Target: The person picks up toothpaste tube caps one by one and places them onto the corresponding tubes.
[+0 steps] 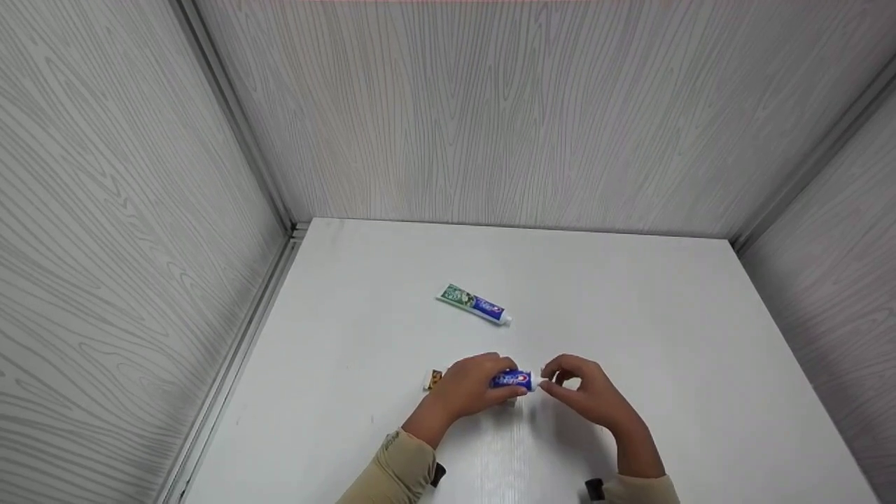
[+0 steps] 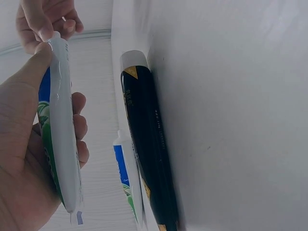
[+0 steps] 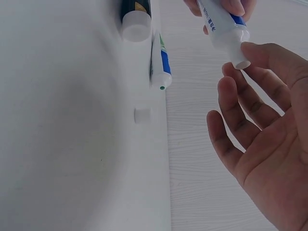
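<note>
My left hand [image 1: 476, 383] grips a white, blue and green toothpaste tube [image 2: 62, 130] above the table, its capped end facing right. At that end my right hand [image 1: 584, 388] pinches the small white cap [image 3: 239, 57] between thumb and fingertips, its other fingers loosely bent. A black and gold tube [image 2: 149, 139] with a broad pale cap lies below my left hand, mostly hidden in the head view. Farther back on the table lies another blue and green toothpaste tube [image 1: 474, 304], with a green spot at its nozzle in the right wrist view.
A loose white cap [image 3: 143, 115] sits on the white table [image 1: 336, 280]. Wood-grain panels, with a back wall [image 1: 490, 119], left wall [image 1: 126, 210] and right wall [image 1: 826, 280], enclose the table on three sides.
</note>
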{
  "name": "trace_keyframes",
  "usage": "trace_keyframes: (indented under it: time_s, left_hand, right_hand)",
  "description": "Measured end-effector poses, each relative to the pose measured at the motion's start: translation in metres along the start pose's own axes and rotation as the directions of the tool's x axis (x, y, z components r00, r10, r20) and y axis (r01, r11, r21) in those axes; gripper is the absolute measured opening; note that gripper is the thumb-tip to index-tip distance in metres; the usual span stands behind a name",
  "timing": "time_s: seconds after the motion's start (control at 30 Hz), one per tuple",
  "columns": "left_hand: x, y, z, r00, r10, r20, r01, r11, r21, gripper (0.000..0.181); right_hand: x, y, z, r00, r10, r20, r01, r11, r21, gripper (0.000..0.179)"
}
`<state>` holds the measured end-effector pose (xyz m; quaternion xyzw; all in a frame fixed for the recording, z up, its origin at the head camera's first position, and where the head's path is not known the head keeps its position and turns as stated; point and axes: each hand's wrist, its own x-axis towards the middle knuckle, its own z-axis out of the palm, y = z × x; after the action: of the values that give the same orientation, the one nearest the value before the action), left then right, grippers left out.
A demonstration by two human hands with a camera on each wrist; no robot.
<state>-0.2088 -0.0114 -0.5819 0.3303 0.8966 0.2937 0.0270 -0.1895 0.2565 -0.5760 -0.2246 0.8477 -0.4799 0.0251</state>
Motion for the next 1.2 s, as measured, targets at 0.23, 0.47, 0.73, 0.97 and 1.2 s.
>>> trace_keyframes:
  time_s: [0.23,0.47,0.73,0.97,1.2]
  left_hand:
    - [-0.0009,0.0018,0.0,1.0,-0.016,0.012,0.017,0.999,-0.028,0.051]
    - [-0.0008,0.0004,-0.0004,1.0,0.003,0.001,-0.003,1.0,-0.016,0.049]
    - [-0.0007,-0.0005,-0.0016,1.0,0.008,-0.007,-0.008,1.0,-0.016,0.048]
    - [-0.0002,-0.0009,-0.0013,1.0,-0.014,-0.001,0.013,1.0,-0.019,0.05]
    - [0.0001,-0.0004,-0.0021,1.0,-0.009,0.003,0.009,1.0,-0.009,0.049]
  right_hand:
    - [-0.0005,0.0009,-0.0004,0.999,0.043,0.009,-0.043,0.999,-0.019,0.017]
    - [-0.0025,0.0009,0.0001,1.0,0.028,0.0,-0.028,1.0,-0.007,0.021]
    - [-0.0012,0.0008,0.0002,1.0,-0.024,-0.01,0.024,1.0,-0.01,0.021]
    - [0.0016,0.0005,0.0005,0.999,0.039,-0.003,-0.039,0.999,-0.02,0.012]
    - [0.0023,0.0017,0.0001,0.998,0.065,0.019,-0.064,0.998,-0.022,0.015]
